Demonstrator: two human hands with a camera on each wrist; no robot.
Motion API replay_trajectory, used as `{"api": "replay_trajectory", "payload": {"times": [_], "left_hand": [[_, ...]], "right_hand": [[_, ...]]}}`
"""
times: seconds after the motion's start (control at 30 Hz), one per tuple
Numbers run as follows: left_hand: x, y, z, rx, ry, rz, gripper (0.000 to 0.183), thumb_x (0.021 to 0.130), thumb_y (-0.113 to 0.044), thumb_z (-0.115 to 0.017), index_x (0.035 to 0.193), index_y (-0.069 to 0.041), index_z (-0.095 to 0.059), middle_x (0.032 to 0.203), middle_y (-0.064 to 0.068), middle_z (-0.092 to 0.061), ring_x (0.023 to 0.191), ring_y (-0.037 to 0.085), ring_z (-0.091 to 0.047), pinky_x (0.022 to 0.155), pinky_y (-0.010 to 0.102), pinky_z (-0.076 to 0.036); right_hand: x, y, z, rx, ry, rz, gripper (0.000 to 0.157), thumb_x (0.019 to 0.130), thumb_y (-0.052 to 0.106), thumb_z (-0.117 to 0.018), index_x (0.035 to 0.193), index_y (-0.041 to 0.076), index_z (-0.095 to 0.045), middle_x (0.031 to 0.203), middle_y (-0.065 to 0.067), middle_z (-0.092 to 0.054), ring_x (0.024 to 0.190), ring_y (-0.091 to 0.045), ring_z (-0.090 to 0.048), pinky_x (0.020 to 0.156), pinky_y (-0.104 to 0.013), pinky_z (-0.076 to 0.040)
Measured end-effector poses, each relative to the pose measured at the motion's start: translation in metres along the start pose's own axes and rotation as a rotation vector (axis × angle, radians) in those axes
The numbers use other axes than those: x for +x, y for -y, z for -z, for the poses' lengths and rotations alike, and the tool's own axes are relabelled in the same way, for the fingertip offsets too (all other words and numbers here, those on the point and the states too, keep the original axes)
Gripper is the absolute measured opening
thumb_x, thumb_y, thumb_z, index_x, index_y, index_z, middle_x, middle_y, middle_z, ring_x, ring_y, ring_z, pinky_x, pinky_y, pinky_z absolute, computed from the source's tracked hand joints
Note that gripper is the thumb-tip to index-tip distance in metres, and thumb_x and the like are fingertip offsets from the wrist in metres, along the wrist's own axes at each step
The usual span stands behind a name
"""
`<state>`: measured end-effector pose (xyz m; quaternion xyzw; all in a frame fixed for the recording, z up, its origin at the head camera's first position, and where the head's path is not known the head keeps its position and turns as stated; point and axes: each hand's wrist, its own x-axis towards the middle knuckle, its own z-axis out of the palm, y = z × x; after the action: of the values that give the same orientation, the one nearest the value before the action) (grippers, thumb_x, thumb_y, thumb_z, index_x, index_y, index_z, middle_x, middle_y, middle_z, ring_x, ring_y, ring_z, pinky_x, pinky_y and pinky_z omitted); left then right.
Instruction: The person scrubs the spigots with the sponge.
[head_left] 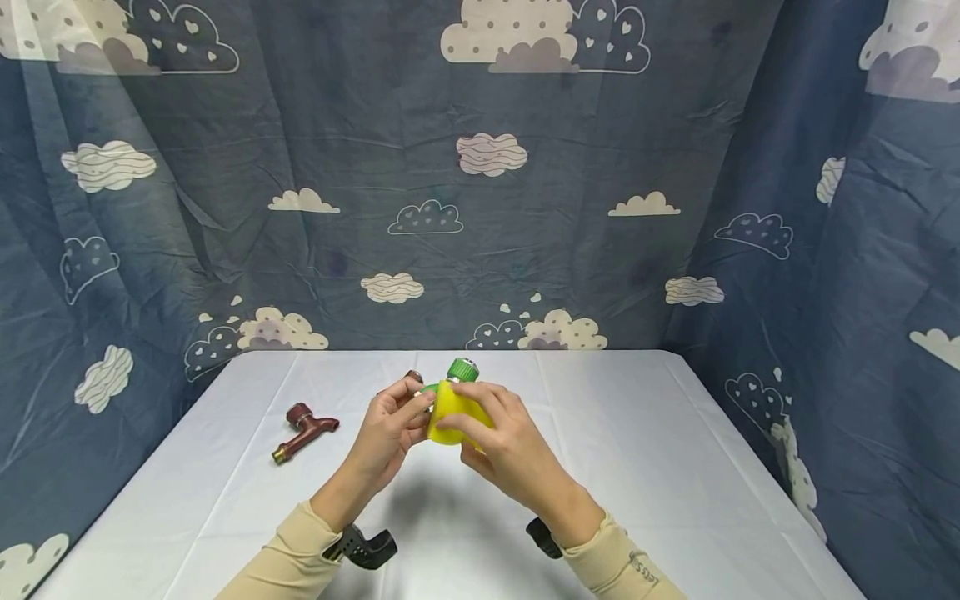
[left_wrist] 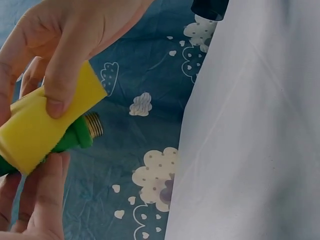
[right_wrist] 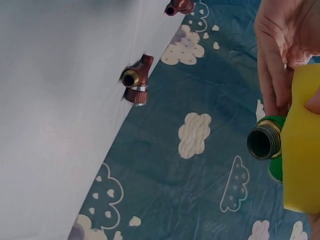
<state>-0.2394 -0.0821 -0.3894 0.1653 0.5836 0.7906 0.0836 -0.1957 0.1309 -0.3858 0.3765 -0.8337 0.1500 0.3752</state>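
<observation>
A green tap (head_left: 463, 369) with a brass threaded end is held up in front of me over the table. My left hand (head_left: 386, 433) pinches it with the fingertips from the left. In my right hand (head_left: 517, 442) is a yellow sponge (head_left: 456, 417), folded over the tap's body. The thumb and fingers of that hand press the sponge from either side. In the left wrist view the threaded end (left_wrist: 93, 125) sticks out past the sponge. The right wrist view shows its open mouth (right_wrist: 263, 142). Most of the tap's body is hidden under the sponge.
A dark red-brown tap (head_left: 306, 432) lies on the white table (head_left: 645, 467) to the left of my hands. Another brown tap (head_left: 414, 376) lies farther back, mostly hidden behind my left hand. A blue cloud-print curtain (head_left: 337, 150) surrounds the table's back and sides.
</observation>
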Motion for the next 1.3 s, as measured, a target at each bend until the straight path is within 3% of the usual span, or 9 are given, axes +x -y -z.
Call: {"api": "replay_trajectory", "payload": {"times": [0.27, 0.37, 0.47, 0.6, 0.73, 0.87, 1.13, 1.3], "left_hand": [[0.001, -0.001, -0.001, 0.003, -0.125, 0.025, 0.010, 0.101, -0.004, -0.070, 0.093, -0.010, -0.069, 0.095, 0.000, -0.071, 0.084, 0.014, -0.066, 0.069, 0.024, -0.053], [0.001, -0.001, 0.000, -0.018, -0.145, 0.044, 0.009, 0.101, -0.004, -0.071, 0.095, -0.010, -0.075, 0.099, 0.000, -0.071, 0.086, 0.014, -0.066, 0.072, 0.022, -0.056], [0.000, -0.002, 0.001, -0.018, -0.145, 0.049, 0.011, 0.101, -0.003, -0.071, 0.108, -0.003, -0.080, 0.103, -0.002, -0.074, 0.089, 0.013, -0.070, 0.078, 0.021, -0.061], [-0.001, -0.003, 0.001, 0.039, -0.129, 0.045, 0.026, 0.100, -0.002, -0.072, 0.125, 0.005, -0.076, 0.104, -0.005, -0.078, 0.090, 0.013, -0.074, 0.079, 0.022, -0.062], [-0.002, -0.003, 0.001, 0.157, -0.149, 0.053, 0.031, 0.097, -0.006, -0.077, 0.127, 0.003, -0.076, 0.106, -0.008, -0.078, 0.090, 0.013, -0.070, 0.071, 0.021, -0.051], [-0.001, -0.002, 0.002, 0.213, -0.170, 0.083, 0.032, 0.095, -0.005, -0.079, 0.126, 0.004, -0.077, 0.109, -0.007, -0.077, 0.088, 0.013, -0.065, 0.069, 0.021, -0.044], [-0.002, -0.001, 0.005, 0.248, -0.171, 0.089, 0.034, 0.095, -0.004, -0.080, 0.127, 0.005, -0.075, 0.119, 0.003, -0.078, 0.100, 0.009, -0.072, 0.088, 0.024, -0.060], [-0.004, 0.000, 0.006, 0.246, -0.177, 0.099, 0.037, 0.095, -0.005, -0.081, 0.130, 0.006, -0.074, 0.122, 0.006, -0.077, 0.096, 0.009, -0.074, 0.086, 0.024, -0.062]], "right_hand": [[-0.002, -0.003, 0.002, -0.043, -0.003, 0.028, 0.052, 0.078, 0.001, -0.090, 0.121, 0.025, -0.076, 0.148, -0.008, -0.061, 0.131, -0.031, -0.060, 0.109, -0.047, -0.057], [-0.003, -0.006, 0.002, -0.064, -0.034, 0.050, 0.051, 0.077, 0.001, -0.090, 0.120, 0.024, -0.077, 0.147, -0.008, -0.062, 0.130, -0.031, -0.060, 0.107, -0.047, -0.058], [-0.004, -0.010, 0.003, -0.075, -0.067, 0.070, 0.051, 0.075, 0.000, -0.090, 0.119, 0.023, -0.077, 0.146, -0.009, -0.063, 0.130, -0.032, -0.060, 0.105, -0.048, -0.058], [-0.005, -0.013, 0.003, -0.080, -0.082, 0.079, 0.051, 0.075, 0.000, -0.089, 0.119, 0.023, -0.076, 0.146, -0.009, -0.063, 0.131, -0.032, -0.060, 0.104, -0.048, -0.058], [-0.005, -0.014, 0.003, -0.085, -0.085, 0.077, 0.051, 0.074, 0.000, -0.090, 0.118, 0.023, -0.076, 0.145, -0.009, -0.063, 0.130, -0.032, -0.060, 0.102, -0.048, -0.058], [-0.006, -0.015, 0.003, -0.093, -0.082, 0.081, 0.051, 0.073, 0.001, -0.091, 0.116, 0.024, -0.077, 0.144, -0.009, -0.064, 0.129, -0.031, -0.060, 0.101, -0.047, -0.057], [-0.008, -0.018, 0.002, -0.104, -0.066, 0.070, 0.051, 0.073, 0.002, -0.094, 0.116, 0.024, -0.077, 0.144, -0.009, -0.064, 0.130, -0.032, -0.060, 0.103, -0.047, -0.057], [-0.009, -0.023, 0.005, -0.106, -0.074, 0.034, 0.053, 0.074, -0.001, -0.092, 0.119, 0.023, -0.076, 0.145, -0.011, -0.063, 0.130, -0.034, -0.060, 0.102, -0.049, -0.058]]}}
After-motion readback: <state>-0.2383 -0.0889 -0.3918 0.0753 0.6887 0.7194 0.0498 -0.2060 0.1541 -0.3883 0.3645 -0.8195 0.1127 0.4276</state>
